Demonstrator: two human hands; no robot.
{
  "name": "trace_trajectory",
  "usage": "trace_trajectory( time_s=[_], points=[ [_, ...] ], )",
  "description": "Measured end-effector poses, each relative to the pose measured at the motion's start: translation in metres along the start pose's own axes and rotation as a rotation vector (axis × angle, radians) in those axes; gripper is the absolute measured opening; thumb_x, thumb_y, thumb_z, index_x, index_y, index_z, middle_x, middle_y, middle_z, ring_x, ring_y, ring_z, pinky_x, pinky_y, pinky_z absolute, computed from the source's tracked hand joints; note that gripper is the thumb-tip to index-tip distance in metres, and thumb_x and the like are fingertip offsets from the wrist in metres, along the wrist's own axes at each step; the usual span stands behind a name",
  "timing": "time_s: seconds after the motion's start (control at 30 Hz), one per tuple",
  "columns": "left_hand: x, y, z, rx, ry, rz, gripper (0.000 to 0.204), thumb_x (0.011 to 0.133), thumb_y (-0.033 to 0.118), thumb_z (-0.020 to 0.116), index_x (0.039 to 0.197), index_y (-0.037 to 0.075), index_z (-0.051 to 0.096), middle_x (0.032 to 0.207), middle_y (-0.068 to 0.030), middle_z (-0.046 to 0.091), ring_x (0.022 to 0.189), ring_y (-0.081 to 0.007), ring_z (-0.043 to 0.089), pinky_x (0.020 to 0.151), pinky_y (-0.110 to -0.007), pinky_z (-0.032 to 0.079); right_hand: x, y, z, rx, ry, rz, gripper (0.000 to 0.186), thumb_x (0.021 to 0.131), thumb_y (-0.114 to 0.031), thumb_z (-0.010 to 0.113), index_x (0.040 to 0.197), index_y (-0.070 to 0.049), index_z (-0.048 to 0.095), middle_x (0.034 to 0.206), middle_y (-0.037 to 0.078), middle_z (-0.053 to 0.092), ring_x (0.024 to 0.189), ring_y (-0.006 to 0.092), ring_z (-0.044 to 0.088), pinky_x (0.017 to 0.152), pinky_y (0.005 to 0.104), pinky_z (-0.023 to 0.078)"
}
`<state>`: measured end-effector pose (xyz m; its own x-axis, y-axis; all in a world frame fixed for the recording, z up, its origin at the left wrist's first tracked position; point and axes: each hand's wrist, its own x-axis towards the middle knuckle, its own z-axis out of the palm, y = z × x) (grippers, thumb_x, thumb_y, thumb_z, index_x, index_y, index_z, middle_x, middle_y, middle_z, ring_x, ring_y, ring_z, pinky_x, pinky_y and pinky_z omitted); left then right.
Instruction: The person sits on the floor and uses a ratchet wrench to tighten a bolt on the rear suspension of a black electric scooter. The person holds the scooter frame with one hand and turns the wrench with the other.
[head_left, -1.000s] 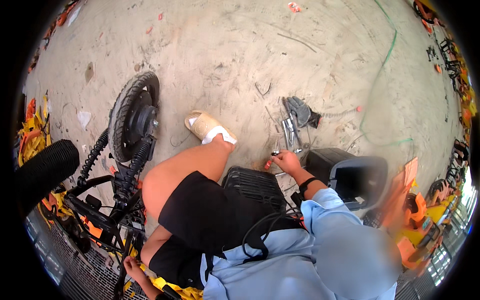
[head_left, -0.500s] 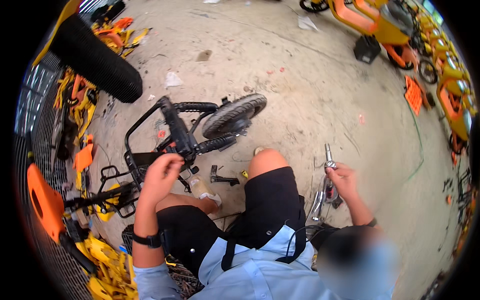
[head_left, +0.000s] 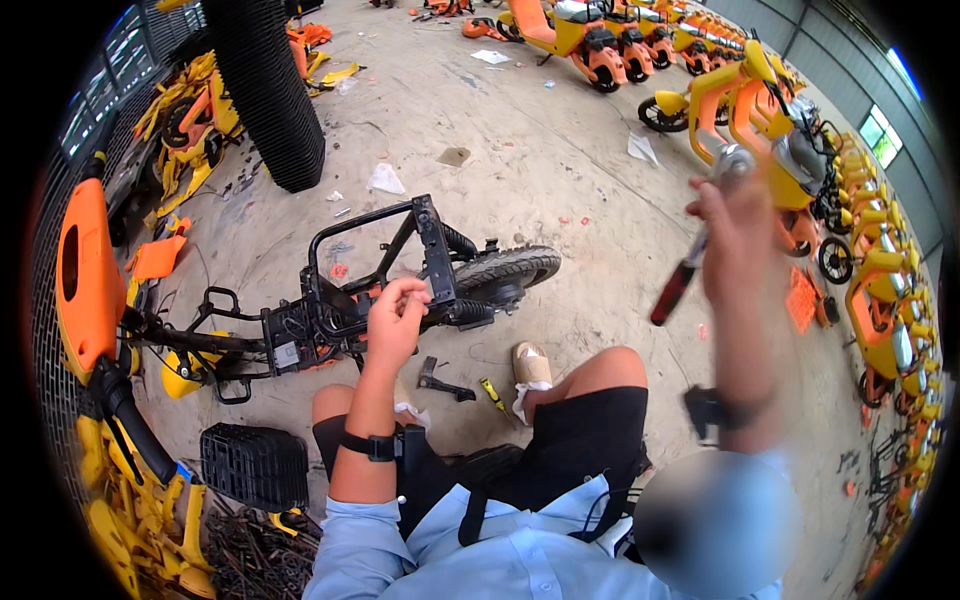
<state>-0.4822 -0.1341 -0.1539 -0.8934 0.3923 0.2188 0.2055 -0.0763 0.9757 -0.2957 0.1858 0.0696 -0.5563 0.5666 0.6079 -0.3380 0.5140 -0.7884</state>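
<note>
The black frame (head_left: pixel 318 285) of a stripped scooter lies on its side on the floor ahead of me, its rear wheel (head_left: pixel 535 266) at the right end. At the frame's rear plate is my left hand (head_left: pixel 392 325), fingers curled and thumb close to them; anything pinched there is too small to make out. My right hand (head_left: pixel 738 245), smeared by motion, is raised at the right, closed around a ratchet wrench (head_left: pixel 675 293). The wrench's round metal head points up, and its red and black handle slants down to the left.
By my feet lie a black bracket (head_left: pixel 445 384) and a yellow-green tool (head_left: pixel 492 394). A black plastic basket (head_left: pixel 255 466) stands left of my leg, beside yellow panels (head_left: pixel 150 530). Stacked black baskets (head_left: pixel 265 95) rise beyond the frame. Orange and yellow scooters (head_left: pixel 880 320) line the right side.
My right hand has lifted the ratchet wrench from low beside my knee to up and forward. My left hand stays curled at the frame's rear. The view has tilted up, showing more scooters.
</note>
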Motion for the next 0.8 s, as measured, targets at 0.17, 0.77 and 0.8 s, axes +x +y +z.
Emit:
trace_trajectory(
  time_s=[0.17,0.77,0.8],
  points=[
    [-0.045,-0.064,0.020,-0.031,-0.048,-0.098,0.011,0.097,0.004,0.054,0.104,0.002,0.062,0.087,-0.0030,0.065,0.073,-0.0073,0.057,0.065,-0.022,0.046,-0.053,0.101,0.076,0.246,-0.034,0.119,0.026,0.094,0.006,0.055,0.101,-0.010,0.035,0.095,0.013,0.058,0.071,0.0137,0.059,0.061,0.0262,0.048],
    [-0.032,-0.107,0.072,-0.417,0.028,-0.952,0.031,0.103,0.034,0.053,0.118,0.007,0.053,0.103,-0.0074,0.066,0.092,-0.0159,0.062,0.079,-0.031,0.051,-0.192,0.221,0.151,-0.320,-1.196,-0.346,0.018,0.084,-0.012,0.056,0.101,-0.008,0.053,0.094,0.008,0.061,0.085,0.0269,0.068,0.066,0.0395,0.055],
    [-0.029,-0.111,0.076,-0.436,0.074,-0.921,0.021,0.102,0.029,0.056,0.110,0.009,0.053,0.096,-0.0050,0.064,0.087,-0.0140,0.060,0.076,-0.028,0.049,-0.191,0.223,0.152,-0.324,-1.178,-0.341,0.017,0.084,-0.012,0.056,0.100,-0.008,0.052,0.094,0.008,0.061,0.084,0.0261,0.068,0.064,0.0388,0.055]
  ],
)
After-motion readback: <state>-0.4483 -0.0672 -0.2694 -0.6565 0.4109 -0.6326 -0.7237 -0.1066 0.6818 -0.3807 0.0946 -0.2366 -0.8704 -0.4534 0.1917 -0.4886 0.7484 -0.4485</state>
